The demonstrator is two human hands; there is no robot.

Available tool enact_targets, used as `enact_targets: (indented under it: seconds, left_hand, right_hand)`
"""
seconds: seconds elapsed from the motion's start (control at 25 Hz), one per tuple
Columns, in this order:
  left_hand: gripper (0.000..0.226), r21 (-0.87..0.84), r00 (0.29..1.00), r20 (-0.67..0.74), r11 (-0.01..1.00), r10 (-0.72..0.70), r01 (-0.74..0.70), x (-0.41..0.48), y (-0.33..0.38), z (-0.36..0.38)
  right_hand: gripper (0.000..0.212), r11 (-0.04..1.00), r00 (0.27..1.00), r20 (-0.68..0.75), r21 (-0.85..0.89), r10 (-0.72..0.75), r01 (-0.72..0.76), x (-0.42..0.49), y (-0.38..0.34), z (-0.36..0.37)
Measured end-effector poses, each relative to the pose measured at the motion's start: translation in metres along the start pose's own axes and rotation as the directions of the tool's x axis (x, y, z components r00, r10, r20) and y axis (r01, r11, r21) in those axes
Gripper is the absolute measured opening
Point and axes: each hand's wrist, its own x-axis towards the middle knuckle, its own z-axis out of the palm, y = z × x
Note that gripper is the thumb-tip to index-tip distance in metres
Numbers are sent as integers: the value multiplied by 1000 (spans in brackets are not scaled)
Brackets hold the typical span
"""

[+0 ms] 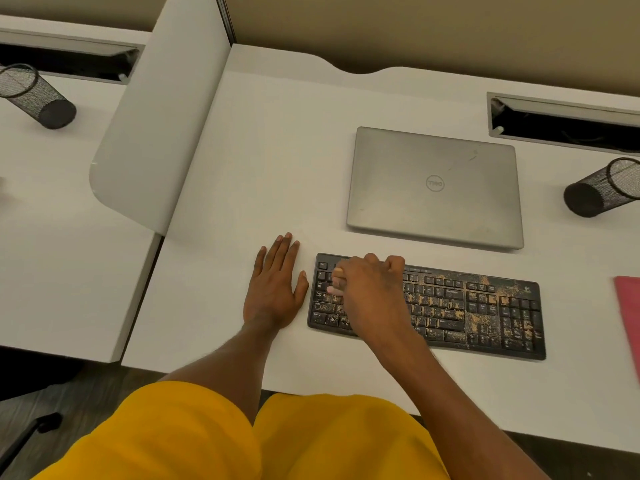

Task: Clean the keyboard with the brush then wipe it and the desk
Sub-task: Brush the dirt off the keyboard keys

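A person's left hand lies flat on the white desk, fingers straight and close together, just beside the left end of a black keyboard. The keyboard is speckled with tan crumbs and sits in front of a closed silver laptop. The right hand is curled over the keyboard's left keys, gripping something pale, probably the brush, mostly hidden. A pink item lies at the right edge.

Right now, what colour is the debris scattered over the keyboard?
Orange-tan debris, speckled across the black keyboard; the head view shows it best.
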Motion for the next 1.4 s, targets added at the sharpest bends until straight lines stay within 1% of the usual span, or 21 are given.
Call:
enact_targets:
  seconds: [0.08, 0.12, 0.2, 0.32, 0.4, 0.52, 0.64, 0.68, 0.72, 0.76, 0.8, 0.84, 0.88, 0.92, 1.0, 1.08, 1.24, 1.32, 1.4]
  left_hand:
    - [69, -1, 1000, 0, 1000, -1, 1, 0, 0, 0]
    - [69, -1, 1000, 1, 1000, -1, 1, 0, 1, 0]
    - [69, -6, 1000, 0, 1000, -1, 1, 0, 1, 0]
    - [68, 2, 1000, 13, 1000, -14, 14, 0, 0, 0]
    - [67, 15, 1000, 21, 1000, -17, 17, 0, 0, 1]
    - [67, 7, 1000, 17, 1000, -15, 14, 1, -1, 1]
    - [68, -2, 1000, 11, 1000, -11, 11, 1, -1, 1]
    - [68, -4, 1000, 8, 1000, -9, 9, 0, -1, 1]
    - [68, -6, 1000, 6, 1000, -7, 7, 0, -1, 1]
    - [68, -7, 1000, 4, 1000, -6, 6, 0, -1, 1]
    - [69, -7, 1000, 2, 1000, -6, 6, 0, -1, 1]
    - [69, -8, 1000, 2, 1000, -7, 7, 0, -1, 1]
    - [69, -9, 1000, 2, 1000, -7, 7, 0, -1, 1]
    - [69, -10, 1000, 3, 1000, -6, 6, 0, -1, 1]
    - [69, -15, 1000, -2, 1000, -6, 6, 0, -1, 1]
    - [69, -13, 1000, 1, 1000, -6, 6, 0, 0, 0]
    - [69, -6, 1000, 8, 1000, -11, 11, 0, 0, 1]
    - [68, -4, 1000, 3, 1000, -12, 12, 0, -1, 2]
    - [68, -6, 1000, -5, 1000, -8, 8, 0, 0, 2]
  right_hand:
    - [19, 997, 1000, -3, -69, 30, -30, -5, 6, -7]
    - [18, 997, 999, -23, -63, 36, -37, -7, 7, -9]
    - [16, 998, 996, -69, 24, 51, -50, -6, 7, -9]
    - [12, 994, 998, -60, 106, -13, 20, 2, -7, -3]
    - [14, 990, 997, -58, 128, -57, 64, 4, -15, 2]
    - [10, 993, 993, -58, 58, -104, 107, 3, -10, 6]
    - [26, 993, 996, -82, 109, -32, 40, -5, 9, 6]
    - [29, 986, 996, -90, 168, 13, 2, -8, 14, 5]
    - [28, 959, 993, -97, 280, 65, -36, -12, 18, 5]
    - [24, 897, 987, -114, 439, 111, -50, -15, 22, 5]
    - [18, 806, 979, -135, 591, 154, -45, -19, 23, 7]
    - [15, 723, 971, -152, 690, 185, -29, -20, 23, 10]
    - [15, 670, 964, -168, 742, 207, -14, -21, 22, 13]
    - [15, 642, 959, -181, 767, 219, -2, -22, 21, 18]
    - [16, 640, 953, -214, 768, 216, 28, -21, 19, 28]
    - [17, 677, 958, -228, 734, 171, 54, -21, 18, 36]
    - [16, 726, 983, -157, 686, 98, 37, -23, 18, 39]
    - [19, 705, 983, -147, 708, 107, 29, -22, 18, 35]
    - [19, 676, 969, -195, 735, 154, 41, -20, 18, 30]
